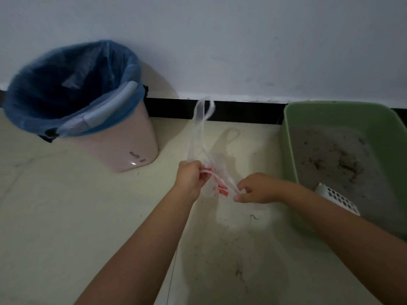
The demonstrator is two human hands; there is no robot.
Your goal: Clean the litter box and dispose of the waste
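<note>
Both hands on the clear plastic bag (201,137): left hand (191,177) grips it, right hand (256,188) pinches its edge, btwn pink bin (123,137) & green litter box (343,113).

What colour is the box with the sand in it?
The litter box is light green, seen in the head view.

The green litter box (343,115) is cut off by the right edge, and its near corner is covered by the right forearm. Only the slotted head of a white scoop (337,198) is seen; its handle is hidden behind that arm. The small print low on the pink bin (123,137) is too blurred to be read. The red lettering on the clear plastic bag (204,133) is crumpled beyond reading. The bin's inside is lost in shadow.
</note>
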